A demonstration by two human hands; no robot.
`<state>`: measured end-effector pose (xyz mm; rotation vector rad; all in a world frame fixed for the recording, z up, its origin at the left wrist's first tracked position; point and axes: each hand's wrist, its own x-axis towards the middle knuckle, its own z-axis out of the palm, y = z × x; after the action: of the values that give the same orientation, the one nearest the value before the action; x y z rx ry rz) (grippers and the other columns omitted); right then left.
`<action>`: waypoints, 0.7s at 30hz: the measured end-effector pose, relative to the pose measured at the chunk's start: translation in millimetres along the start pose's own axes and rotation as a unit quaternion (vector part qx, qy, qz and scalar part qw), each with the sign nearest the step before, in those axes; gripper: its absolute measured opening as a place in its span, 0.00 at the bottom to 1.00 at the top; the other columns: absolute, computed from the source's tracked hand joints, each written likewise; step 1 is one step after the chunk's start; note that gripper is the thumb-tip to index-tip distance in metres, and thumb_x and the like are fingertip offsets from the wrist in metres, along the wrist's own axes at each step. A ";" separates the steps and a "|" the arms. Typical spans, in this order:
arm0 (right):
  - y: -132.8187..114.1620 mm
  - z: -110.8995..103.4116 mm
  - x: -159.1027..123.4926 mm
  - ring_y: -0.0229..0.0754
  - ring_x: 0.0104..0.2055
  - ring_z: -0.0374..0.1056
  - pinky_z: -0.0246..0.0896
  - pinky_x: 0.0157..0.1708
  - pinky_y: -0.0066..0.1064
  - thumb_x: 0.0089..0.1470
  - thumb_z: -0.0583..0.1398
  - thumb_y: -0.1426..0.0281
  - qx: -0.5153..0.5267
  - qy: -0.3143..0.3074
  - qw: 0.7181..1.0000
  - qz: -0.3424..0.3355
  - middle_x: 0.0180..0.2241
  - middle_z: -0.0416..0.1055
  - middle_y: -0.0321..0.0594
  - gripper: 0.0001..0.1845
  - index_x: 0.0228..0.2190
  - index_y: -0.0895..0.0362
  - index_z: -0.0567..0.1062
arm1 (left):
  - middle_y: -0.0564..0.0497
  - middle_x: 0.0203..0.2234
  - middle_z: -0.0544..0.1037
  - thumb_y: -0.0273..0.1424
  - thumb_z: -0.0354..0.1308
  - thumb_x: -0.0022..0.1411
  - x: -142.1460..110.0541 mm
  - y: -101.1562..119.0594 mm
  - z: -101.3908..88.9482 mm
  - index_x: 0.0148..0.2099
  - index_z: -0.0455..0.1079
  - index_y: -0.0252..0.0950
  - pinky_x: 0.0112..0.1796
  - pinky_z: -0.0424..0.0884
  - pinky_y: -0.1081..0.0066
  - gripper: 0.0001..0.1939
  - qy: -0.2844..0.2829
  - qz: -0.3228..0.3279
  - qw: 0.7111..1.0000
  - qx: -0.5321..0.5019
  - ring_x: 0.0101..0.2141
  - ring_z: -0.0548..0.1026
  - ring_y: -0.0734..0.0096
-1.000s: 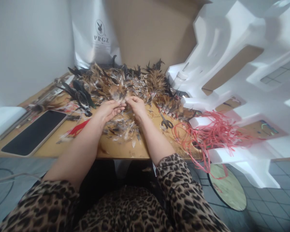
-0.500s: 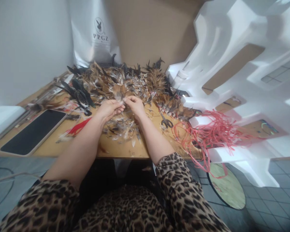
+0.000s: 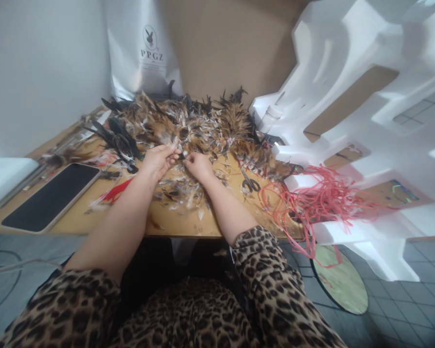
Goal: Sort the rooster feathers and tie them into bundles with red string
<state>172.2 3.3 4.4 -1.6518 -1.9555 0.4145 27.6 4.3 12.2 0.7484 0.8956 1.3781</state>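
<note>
A big heap of brown, black and white feathers [image 3: 199,123] covers the back of the wooden table [image 3: 181,224]. My left hand [image 3: 158,159] and my right hand [image 3: 198,165] meet at the heap's near edge, fingertips pinched together on a small bunch of feathers [image 3: 180,155] between them. Loose feathers [image 3: 183,193] lie scattered under my wrists. Both forearms are bare, and leopard-print sleeves show lower down.
A black phone [image 3: 52,195] lies at the left of the table beside metal rods [image 3: 39,166]. Black scissors [image 3: 249,182] and a tangle of red cord [image 3: 311,203] sit at the right. White foam packing [image 3: 355,121] crowds the right side. A silver bag [image 3: 143,48] stands behind the feathers.
My right hand has drawn back slightly toward me and lower. The left hand has stayed in place, and both keep their pinch on the feathers.
</note>
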 end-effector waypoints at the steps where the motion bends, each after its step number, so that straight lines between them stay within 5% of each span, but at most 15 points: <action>1: 0.1 0.1 0.7 0.39 0.33 0.67 0.59 0.36 0.29 0.48 0.56 0.65 -0.004 0.005 1.000 -0.002 0.30 0.74 0.39 0.10 0.27 0.56 0.75 | 0.48 0.22 0.76 0.23 0.60 0.52 -0.7 0.5 0.5 0.27 0.69 0.28 0.19 0.64 0.85 0.04 0.003 -0.002 1.000 -0.001 0.18 0.70 0.84; 6: 17.3 2.3 14.2 0.36 0.29 0.65 0.58 0.33 0.26 0.45 0.56 0.68 0.141 0.056 0.988 0.028 0.26 0.72 0.37 0.09 0.26 0.59 0.75 | 0.48 0.22 0.75 0.23 0.59 0.54 -1.5 2.0 1.8 0.28 0.69 0.27 0.19 0.65 0.85 0.04 0.002 0.000 1.000 -0.015 0.18 0.70 0.84; 12: 24.1 -5.5 19.5 0.29 0.17 0.55 0.51 0.21 0.22 0.44 0.59 0.66 0.413 0.062 0.905 0.083 0.14 0.63 0.29 0.08 0.23 0.60 0.72 | 0.45 0.24 0.77 0.20 0.55 0.56 -2.9 2.7 3.1 0.29 0.68 0.26 0.18 0.65 0.85 0.04 -0.008 -0.053 0.998 -0.030 0.20 0.72 0.82; 21: 1.6 -1.5 10.1 0.28 0.19 0.57 0.54 0.24 0.22 0.42 0.62 0.66 0.517 0.092 0.850 0.041 0.17 0.64 0.28 0.09 0.25 0.60 0.71 | 0.43 0.24 0.77 0.18 0.55 0.55 -6.8 -0.9 5.7 0.32 0.70 0.26 0.18 0.67 0.85 0.03 -0.083 -0.151 0.983 -0.063 0.22 0.75 0.76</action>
<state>173.4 13.3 6.7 -0.9823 -1.1275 1.0648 33.1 -2.2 14.8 0.5930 0.7478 1.0770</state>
